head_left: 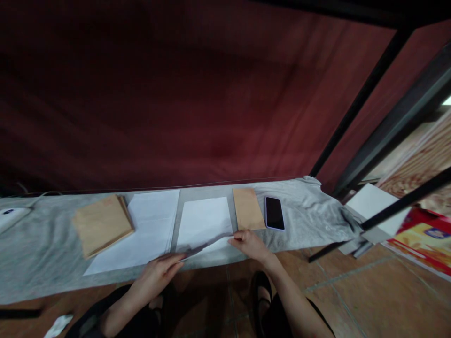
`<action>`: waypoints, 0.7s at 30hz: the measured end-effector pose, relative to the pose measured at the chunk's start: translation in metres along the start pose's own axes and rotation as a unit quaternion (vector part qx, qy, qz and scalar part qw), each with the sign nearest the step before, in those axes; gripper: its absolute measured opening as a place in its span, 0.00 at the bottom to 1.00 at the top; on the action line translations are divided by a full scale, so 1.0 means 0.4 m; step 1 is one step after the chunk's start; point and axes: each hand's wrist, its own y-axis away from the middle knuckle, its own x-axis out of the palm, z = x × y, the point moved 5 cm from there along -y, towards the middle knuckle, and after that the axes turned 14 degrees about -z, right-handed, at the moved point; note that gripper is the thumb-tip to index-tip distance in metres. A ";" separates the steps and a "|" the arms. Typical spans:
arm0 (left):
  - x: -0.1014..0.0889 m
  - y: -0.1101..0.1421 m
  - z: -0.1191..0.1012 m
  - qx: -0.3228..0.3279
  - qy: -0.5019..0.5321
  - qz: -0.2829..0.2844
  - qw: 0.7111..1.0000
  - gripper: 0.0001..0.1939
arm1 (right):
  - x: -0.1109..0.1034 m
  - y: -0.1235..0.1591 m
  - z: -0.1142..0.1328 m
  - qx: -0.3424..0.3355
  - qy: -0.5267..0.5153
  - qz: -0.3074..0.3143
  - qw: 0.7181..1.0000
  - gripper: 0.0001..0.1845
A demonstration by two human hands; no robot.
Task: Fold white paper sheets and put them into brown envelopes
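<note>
A white sheet of paper [205, 217] lies in front of me on the grey cloth, its near edge lifted and casting a dark shadow strip. My left hand [162, 272] pinches the left end of that edge between thumb and fingers. At the right end, my right hand [250, 245] grips the same edge, fingers closed. Just beyond my right hand is a single brown envelope [248, 209], lying flat. To the left of the sheet, larger white papers [151, 230] are spread out, partly covered by a stack of brown envelopes [102, 225].
A phone with a dark screen [274, 213] lies right of the single envelope. A white device with a cable [12, 218] sits at the far left. Behind the narrow cloth-covered table [310, 220] hangs a dark red curtain [197, 94]. Black metal bars [362, 98] and a red-yellow box [426, 239] stand at right.
</note>
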 end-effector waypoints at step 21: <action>0.017 -0.293 0.121 -0.277 0.267 -0.187 0.904 0.20 | 0.050 -0.184 -0.071 0.189 -0.220 -0.176 0.941 0.23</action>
